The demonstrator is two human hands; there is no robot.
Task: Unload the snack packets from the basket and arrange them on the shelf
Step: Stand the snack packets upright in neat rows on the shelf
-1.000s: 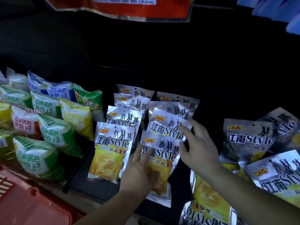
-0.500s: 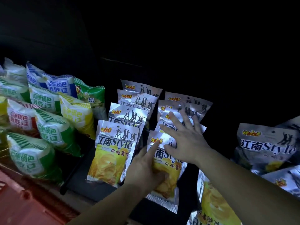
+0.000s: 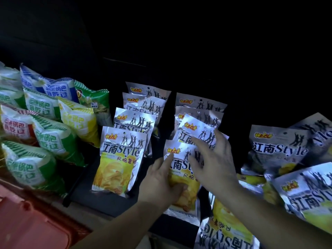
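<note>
Broadly, the shelf (image 3: 111,203) carries overlapping rows (image 3: 136,123) so every label shows; the red basket (image 3: 27,221) sits at eight o'clock. At centre, the left hand (image 3: 159,186) has its grip pinching the front snack packet (image 3: 181,166), probably steadying it, while the right hand (image 3: 215,164), fingers spread and released, touches the packet behind (image 3: 194,130), at one o'clock.

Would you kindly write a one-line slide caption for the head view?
Left hand holds the front silver chip packet while the right hand spreads over the packet behind it.

Glossy foil packets (image 3: 124,159); smooth red plastic basket (image 3: 27,221).
</note>
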